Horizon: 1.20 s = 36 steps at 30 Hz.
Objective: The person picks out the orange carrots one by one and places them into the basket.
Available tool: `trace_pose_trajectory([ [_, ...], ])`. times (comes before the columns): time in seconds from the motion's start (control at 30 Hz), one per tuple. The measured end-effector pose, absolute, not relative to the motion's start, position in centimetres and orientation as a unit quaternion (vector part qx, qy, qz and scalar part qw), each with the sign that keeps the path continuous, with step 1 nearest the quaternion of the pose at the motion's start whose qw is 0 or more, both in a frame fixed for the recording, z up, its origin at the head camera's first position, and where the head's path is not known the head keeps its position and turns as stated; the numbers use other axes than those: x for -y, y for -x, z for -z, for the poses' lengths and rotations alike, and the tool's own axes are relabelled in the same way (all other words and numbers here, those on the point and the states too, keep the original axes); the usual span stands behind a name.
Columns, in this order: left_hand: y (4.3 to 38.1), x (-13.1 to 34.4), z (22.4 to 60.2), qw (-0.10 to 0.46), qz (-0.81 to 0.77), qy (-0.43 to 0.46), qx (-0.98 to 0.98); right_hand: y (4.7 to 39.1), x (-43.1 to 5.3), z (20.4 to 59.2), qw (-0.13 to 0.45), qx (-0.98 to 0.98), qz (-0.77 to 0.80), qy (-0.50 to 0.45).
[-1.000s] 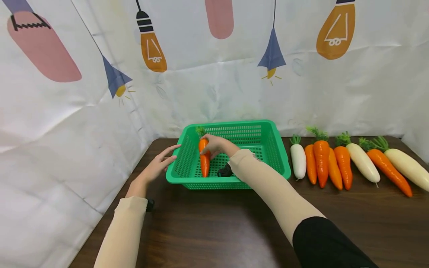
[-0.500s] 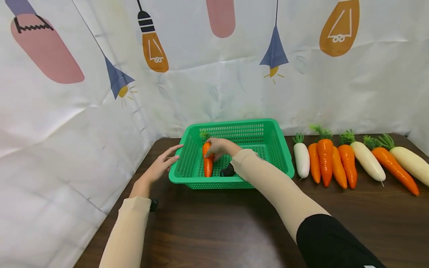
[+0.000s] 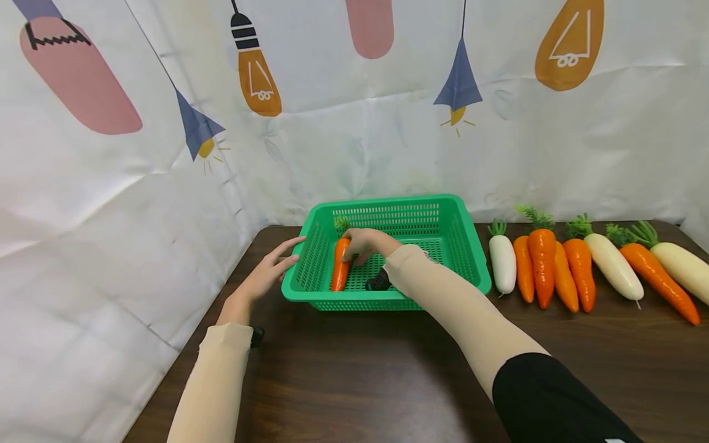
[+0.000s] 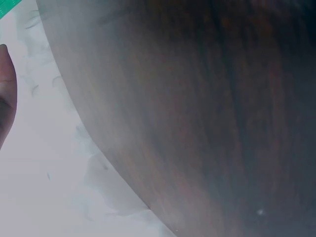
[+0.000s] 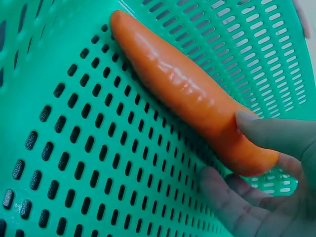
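Note:
In the head view, an orange carrot [image 3: 340, 271] with a leafy green top lies along the left side of a green plastic basket [image 3: 382, 296]. My right hand [image 3: 368, 241] reaches into the basket and holds the carrot near its leafy end. Up close in the right wrist view, the thumb [image 5: 261, 129] presses on the carrot [image 5: 182, 89] and a finger passes behind its thick end; other fingers bend below. The narrow tip points to a basket corner. My left hand [image 3: 264, 278], fingers extended, touches the basket's left rim; the left wrist view shows little of it.
Right of the basket, several carrots [image 3: 541, 264] and white radishes [image 3: 615, 266] stand in a row on the dark wooden table [image 3: 354, 375]. A white curtain [image 3: 382, 141] printed with lamps hangs behind and to the left.
The carrot has settled lower in the basket, and its narrow tip has swung left. My right hand's fingers have spread from it somewhat. The left hand stays at the rim.

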<state>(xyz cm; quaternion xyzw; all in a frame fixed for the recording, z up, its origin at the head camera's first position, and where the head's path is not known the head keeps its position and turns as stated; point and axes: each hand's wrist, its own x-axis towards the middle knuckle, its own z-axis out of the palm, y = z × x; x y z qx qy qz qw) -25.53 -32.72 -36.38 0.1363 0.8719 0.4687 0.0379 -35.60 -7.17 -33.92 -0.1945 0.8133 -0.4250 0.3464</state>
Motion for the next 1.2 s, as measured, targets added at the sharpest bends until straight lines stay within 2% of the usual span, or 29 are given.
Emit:
trace_pose_trajectory([
  [0.3,25.5,32.6,36.3,0.044,-0.472,-0.124,-0.872,35.4,7.0,33.6,0.339,-0.840,0.351,0.238],
  [0.63,25.4,32.4,35.9,0.055,-0.470,-0.123,-0.872,35.7,6.1,32.2,0.327,-0.846,0.345,0.240],
  [1.2,25.3,32.6,35.7,0.064,-0.478,-0.125,-0.867,34.2,3.8,28.5,0.310,-0.837,0.343,0.292],
])
